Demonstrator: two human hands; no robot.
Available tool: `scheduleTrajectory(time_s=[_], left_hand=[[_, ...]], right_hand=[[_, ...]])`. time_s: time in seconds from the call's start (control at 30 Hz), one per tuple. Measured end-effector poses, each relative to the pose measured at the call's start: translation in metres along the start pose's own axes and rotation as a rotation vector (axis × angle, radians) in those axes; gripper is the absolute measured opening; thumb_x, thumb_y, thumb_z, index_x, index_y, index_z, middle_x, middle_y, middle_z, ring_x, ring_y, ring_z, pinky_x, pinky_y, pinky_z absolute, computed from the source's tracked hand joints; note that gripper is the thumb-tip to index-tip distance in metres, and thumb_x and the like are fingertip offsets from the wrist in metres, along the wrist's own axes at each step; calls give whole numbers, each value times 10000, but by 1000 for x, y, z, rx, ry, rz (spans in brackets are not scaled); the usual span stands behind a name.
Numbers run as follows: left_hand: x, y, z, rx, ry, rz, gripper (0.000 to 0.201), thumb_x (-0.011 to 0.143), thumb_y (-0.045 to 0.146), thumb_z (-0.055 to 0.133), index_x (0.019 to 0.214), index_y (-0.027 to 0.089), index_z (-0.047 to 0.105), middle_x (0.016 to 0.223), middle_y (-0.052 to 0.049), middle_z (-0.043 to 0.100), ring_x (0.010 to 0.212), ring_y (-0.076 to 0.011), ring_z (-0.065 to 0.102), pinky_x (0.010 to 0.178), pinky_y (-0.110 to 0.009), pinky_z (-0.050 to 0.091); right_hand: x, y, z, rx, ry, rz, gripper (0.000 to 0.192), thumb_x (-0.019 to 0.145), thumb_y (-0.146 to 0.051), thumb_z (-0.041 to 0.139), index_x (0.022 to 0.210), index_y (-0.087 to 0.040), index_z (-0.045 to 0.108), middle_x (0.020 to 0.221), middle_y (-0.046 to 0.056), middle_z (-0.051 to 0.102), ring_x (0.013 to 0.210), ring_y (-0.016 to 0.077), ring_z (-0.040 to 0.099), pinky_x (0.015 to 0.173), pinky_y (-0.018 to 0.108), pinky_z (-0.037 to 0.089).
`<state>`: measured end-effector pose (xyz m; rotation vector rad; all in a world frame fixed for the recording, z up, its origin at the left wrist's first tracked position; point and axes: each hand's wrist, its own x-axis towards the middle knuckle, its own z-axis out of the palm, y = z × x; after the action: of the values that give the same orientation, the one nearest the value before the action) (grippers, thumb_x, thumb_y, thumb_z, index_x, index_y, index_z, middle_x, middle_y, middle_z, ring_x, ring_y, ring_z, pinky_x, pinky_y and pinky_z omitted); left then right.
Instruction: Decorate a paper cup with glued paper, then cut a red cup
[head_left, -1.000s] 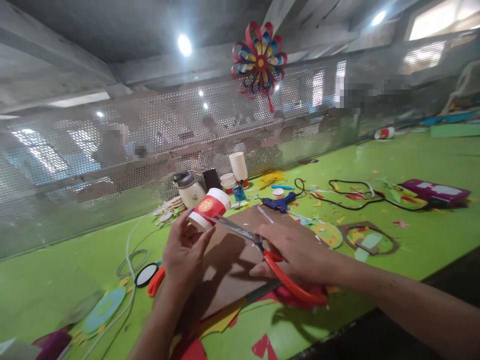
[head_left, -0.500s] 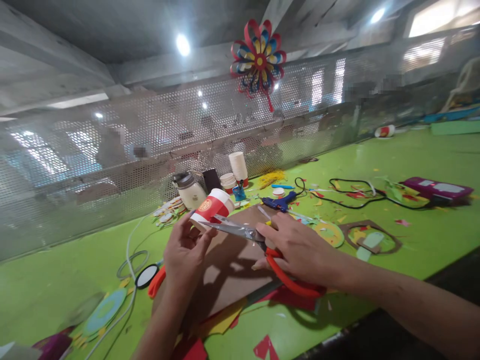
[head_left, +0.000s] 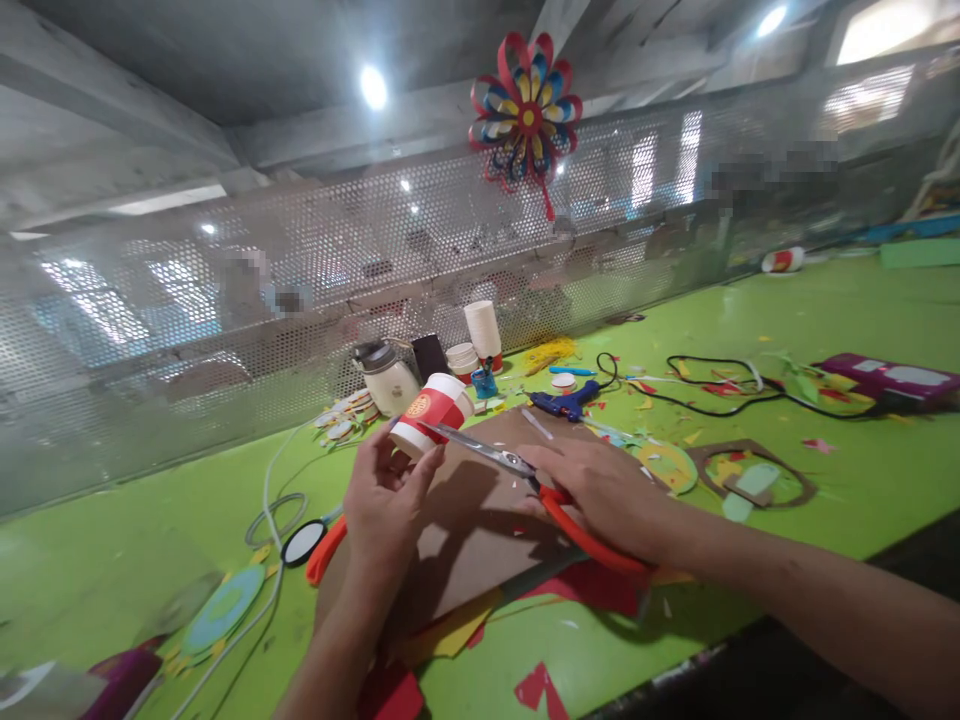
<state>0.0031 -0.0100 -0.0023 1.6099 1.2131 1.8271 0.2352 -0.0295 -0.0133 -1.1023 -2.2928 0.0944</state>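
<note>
Tilted in my left hand (head_left: 390, 490) is a red and white paper cup (head_left: 433, 408), with my fingers and thumb closed round its lower end. My right hand (head_left: 600, 490) is closed on the orange handles of a pair of scissors (head_left: 480, 447). The scissor blades point left and lie close together, their tips at the cup's red band. Whether they have cut into it I cannot tell. Beneath both hands lies a brown cardboard sheet (head_left: 480, 540) on the green table.
A blue glue gun (head_left: 564, 401) lies beyond my right hand. Stacked paper cups (head_left: 481, 330) and a pale kettle-like jug (head_left: 386, 377) stand near the mesh screen (head_left: 315, 280). Paper scraps (head_left: 541, 688), a round mirror-like disc (head_left: 304, 544) and cables surround the cardboard.
The scissor blades were spread beside the cup and have now closed together, tips at its red band. The whole view has shifted slightly.
</note>
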Motion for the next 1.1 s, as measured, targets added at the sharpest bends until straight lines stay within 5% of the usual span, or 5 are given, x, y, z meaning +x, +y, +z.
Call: scheduleTrajectory(time_s=[0.57,0.9,1.1], left_hand=[[1,-8,2,-12,48,5,514,639,254,829,1056,170,540,1077,-103,654,895,-225,695,786,-363,571],[-6,23,1,64,-27,-117,387,791,384,694,1094,179,567,978,-89,720,917,-262,701,820,-408,559],[-2,16,-2,21,-26,-99,425,765,365,725,1100,180,543,1021,-84,692,840,-224,707,784,-388,578]], right_hand=[[0,1,7,-66,2,30,428,916,-329,560,1329,-218,540,1007,102,666,886,241,618,749,332,464],[3,6,2,-12,14,23,359,913,-344,553,1245,-223,610,943,89,706,847,222,638,740,309,463],[6,8,1,80,-71,44,359,903,-370,575,1239,-252,615,981,68,717,835,212,644,736,294,461]])
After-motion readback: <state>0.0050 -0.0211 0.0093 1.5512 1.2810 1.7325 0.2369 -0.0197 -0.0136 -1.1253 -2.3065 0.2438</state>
